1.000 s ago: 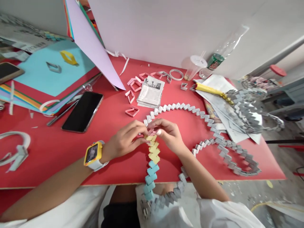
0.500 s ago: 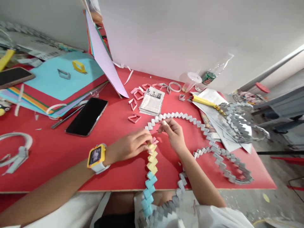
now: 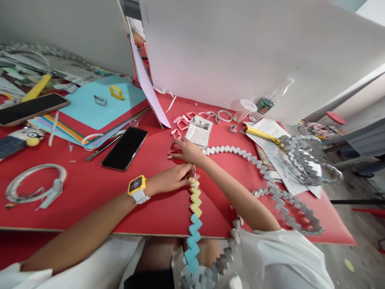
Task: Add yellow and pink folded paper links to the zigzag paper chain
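My left hand [image 3: 180, 177] is closed in a pinch at the upper end of a zigzag folded-paper chain [image 3: 195, 198]. Just below my fingers the chain is pink, then yellow, then blue, and turns grey where it hangs over the table's edge into my lap. My right hand [image 3: 190, 151] reaches across to the left beyond my left hand. Its fingers are closed around a pink folded paper link [image 3: 175, 152], partly hidden by them. Several more pink links [image 3: 182, 122] lie just beyond, beside a stack of cut newspaper pieces [image 3: 199, 131].
A black phone [image 3: 124, 148] and a turquoise paper sheet [image 3: 102, 102] lie to the left. A paper ring [image 3: 13, 188] is at far left. The chain's grey part [image 3: 279, 196] loops at right. A plastic cup [image 3: 245, 109] and bottle [image 3: 264, 106] stand by the white partition [image 3: 240, 52].
My right hand has moved left and away from me, from beside the chain's end to a pink link. My left hand still pinches the chain. The view has shifted left.
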Available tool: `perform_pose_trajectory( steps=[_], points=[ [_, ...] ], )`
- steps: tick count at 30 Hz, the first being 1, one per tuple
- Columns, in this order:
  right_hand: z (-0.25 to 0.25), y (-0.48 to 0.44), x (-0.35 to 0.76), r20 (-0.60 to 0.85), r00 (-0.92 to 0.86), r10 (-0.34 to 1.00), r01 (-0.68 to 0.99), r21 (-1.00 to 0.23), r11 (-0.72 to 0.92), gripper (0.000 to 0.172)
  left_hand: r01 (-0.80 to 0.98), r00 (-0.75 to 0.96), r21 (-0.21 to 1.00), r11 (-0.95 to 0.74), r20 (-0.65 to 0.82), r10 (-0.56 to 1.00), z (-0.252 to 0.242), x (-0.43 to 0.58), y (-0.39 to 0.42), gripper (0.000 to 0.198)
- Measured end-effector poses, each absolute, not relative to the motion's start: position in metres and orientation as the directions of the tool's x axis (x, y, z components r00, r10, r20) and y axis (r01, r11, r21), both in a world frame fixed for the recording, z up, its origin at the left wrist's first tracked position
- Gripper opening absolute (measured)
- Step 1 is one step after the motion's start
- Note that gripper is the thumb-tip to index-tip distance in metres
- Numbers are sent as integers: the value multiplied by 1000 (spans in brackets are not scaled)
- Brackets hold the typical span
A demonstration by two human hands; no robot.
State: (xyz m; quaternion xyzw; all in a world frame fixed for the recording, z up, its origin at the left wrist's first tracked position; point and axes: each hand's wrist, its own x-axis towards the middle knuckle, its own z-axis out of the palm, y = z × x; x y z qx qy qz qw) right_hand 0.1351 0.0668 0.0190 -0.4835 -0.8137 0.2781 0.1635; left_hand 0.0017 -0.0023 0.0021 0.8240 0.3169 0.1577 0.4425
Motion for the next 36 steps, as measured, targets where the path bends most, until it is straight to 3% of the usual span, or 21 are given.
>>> perform_pose_trajectory(
  steps=[3, 5, 7, 10, 12, 16, 21, 23, 26, 30, 33, 36],
  points=[
    [10, 76, 132, 43, -468, 883, 622, -694, 363, 15, 367, 760, 851, -374, -43, 648, 3, 0, 0, 31],
    [10, 76, 142, 52, -484, 874, 573, -736, 362, 11, 339, 758, 879, -336, -44, 650, 4, -1, -1, 28],
    [10, 72, 158, 25, -482, 876, 472, -835, 283, 18, 285, 750, 916, -284, -29, 660, 5, -1, -3, 21],
    [8, 59, 185, -78, -337, 938, 83, -995, -53, 35, 196, 723, 966, -170, -25, 690, 7, 1, -7, 15],
    [7, 48, 201, -127, -208, 970, -117, -981, -153, 41, 147, 705, 986, -77, -50, 708, 7, 2, -9, 17],
    [10, 28, 226, -152, -113, 982, -269, -947, -178, 38, 43, 701, 998, 42, -60, 710, 5, 6, -13, 24],
    [15, 8, 242, -73, -35, 997, -290, -954, -80, 45, -111, 775, 983, -149, 179, 606, 19, 7, -25, 6],
    [17, 2, 244, -45, -56, 997, -244, -968, -57, 45, -161, 800, 962, -221, 258, 542, 31, 7, -32, 15],
    [23, -6, 245, 37, -30, 999, -239, -971, 29, 32, -151, 670, 954, -258, 291, 683, 47, 10, -36, 22],
    [32, -16, 238, 185, 64, 981, -203, -960, 194, 24, 97, 336, 951, -294, 247, 909, 54, 23, -28, 21],
    [34, -23, 231, 262, 124, 957, -113, -954, 276, 24, 285, 334, 874, -394, 295, 895, 49, 36, -19, 35],
    [31, -27, 228, 326, 146, 934, -105, -933, 343, 23, 367, 360, 716, -594, 479, 801, 40, 47, -15, 24]
  ],
)
